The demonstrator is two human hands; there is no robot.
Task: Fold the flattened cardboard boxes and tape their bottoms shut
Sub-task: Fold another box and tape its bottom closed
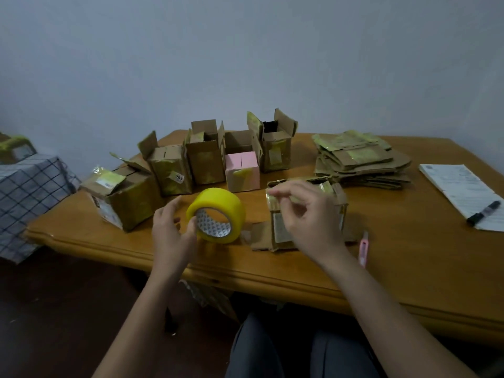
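Observation:
My left hand (170, 230) grips a yellow tape roll (218, 207) standing on edge on the wooden table (409, 268), with the thumb hooked into its core. Just right of the roll stands a small cardboard box (278, 236), its old-taped flaps on top and one flap lying flat toward the roll. My right hand (308, 216) hovers in front of this box, fingers loosely bent and the index fingertip at the box's top left edge. The hand is blurred and I see nothing pinched in it.
Several folded boxes (204, 156), one pink (241, 173), line the table's back left. A stack of flattened boxes (360, 159) lies back right. A pink utility knife (363, 246) lies right of my wrist. Papers (455, 186) with a black marker (484, 212) sit far right.

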